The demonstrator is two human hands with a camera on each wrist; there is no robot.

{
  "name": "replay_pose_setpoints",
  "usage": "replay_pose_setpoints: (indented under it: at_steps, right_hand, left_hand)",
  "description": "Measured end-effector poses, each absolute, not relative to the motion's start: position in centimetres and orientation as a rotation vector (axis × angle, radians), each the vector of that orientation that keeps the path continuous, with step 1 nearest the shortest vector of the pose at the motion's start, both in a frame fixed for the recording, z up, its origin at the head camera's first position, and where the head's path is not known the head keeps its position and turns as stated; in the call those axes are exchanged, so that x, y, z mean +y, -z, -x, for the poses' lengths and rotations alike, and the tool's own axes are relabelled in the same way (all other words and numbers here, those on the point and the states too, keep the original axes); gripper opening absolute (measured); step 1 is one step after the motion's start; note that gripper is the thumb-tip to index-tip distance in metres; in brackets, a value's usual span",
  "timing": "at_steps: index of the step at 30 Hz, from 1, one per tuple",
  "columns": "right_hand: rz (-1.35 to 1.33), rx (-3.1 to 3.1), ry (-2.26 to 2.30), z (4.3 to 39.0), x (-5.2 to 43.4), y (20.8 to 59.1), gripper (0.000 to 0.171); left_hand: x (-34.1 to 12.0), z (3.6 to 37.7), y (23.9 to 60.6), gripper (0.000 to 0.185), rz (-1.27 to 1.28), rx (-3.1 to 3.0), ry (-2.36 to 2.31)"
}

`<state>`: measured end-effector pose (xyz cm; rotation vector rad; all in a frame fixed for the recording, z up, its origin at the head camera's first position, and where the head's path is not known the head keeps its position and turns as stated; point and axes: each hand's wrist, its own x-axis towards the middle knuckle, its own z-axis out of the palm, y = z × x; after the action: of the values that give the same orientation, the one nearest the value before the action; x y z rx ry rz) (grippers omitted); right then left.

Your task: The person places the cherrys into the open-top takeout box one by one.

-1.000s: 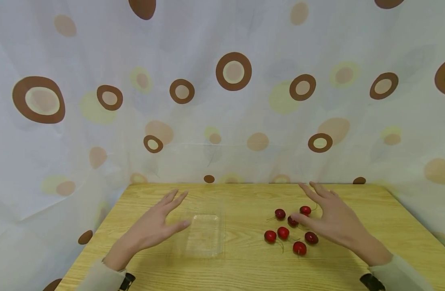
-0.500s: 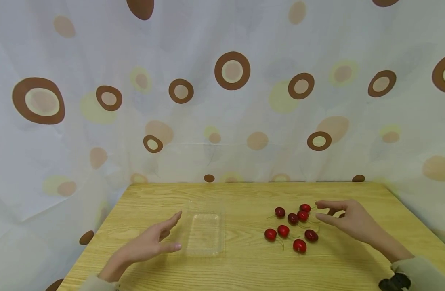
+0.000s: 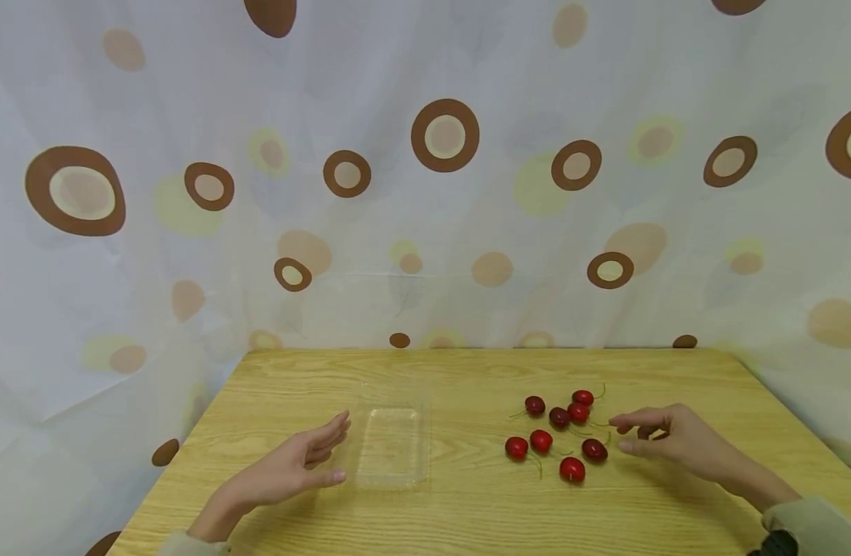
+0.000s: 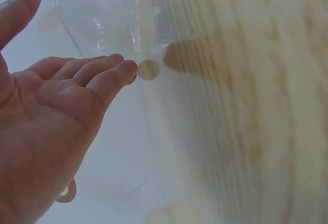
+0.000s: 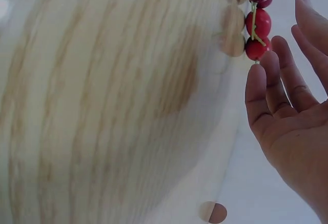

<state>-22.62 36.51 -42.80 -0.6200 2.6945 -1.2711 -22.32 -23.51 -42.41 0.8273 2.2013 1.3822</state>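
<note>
My left hand [image 3: 286,467] hovers beside the left side of a clear plastic container [image 3: 391,448], thumb apart from the fingers and nothing between them. In the left wrist view the container's transparent wall [image 4: 100,14] shows just beyond the fingertips. To the right of several stemmed cherries, my right hand [image 3: 686,444] hangs over the table with loosely bent fingers, holding nothing. Nearest to its fingertips is a dark red cherry [image 3: 595,450] with its stem pointing up. Brighter red cherries [image 5: 258,23] line up past the fingers in the right wrist view.
Both hands are over a light wood-grain table [image 3: 460,510]. The container and the cherries stand apart, with bare wood between them. A white curtain [image 3: 370,93] with brown and beige ovals hangs behind the table and along its sides.
The right hand has moved right and down, off the cherries it overlapped, and its fingers have drawn together. The left hand has sunk slightly and shifted left. Container and cherries look unmoved.
</note>
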Motion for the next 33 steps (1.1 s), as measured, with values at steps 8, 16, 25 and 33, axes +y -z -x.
replay_pose_setpoints:
  at_steps: [8, 16, 25, 33]
  right_hand:
    - [0.631, 2.683, 1.255, 23.1, 36.4, 43.3, 0.035]
    - [0.665, 2.681, 1.260, 23.8, 36.4, 44.2, 0.034]
    - [0.740, 2.733, 1.171, 24.8, 36.6, 45.1, 0.030]
    - [0.761, 2.710, 1.193, 24.9, 36.6, 45.4, 0.026]
  left_hand:
    - [-23.5, 22.5, 42.4, 0.078, -0.790, 2.172, -1.404]
    - [-23.5, 22.6, 42.8, 0.076, -0.826, 2.157, -1.410]
    - [-23.5, 22.6, 42.6, 0.077, -0.833, 2.140, -1.424]
    - [-23.5, 22.6, 42.7, 0.077, -0.840, 2.131, -1.432]
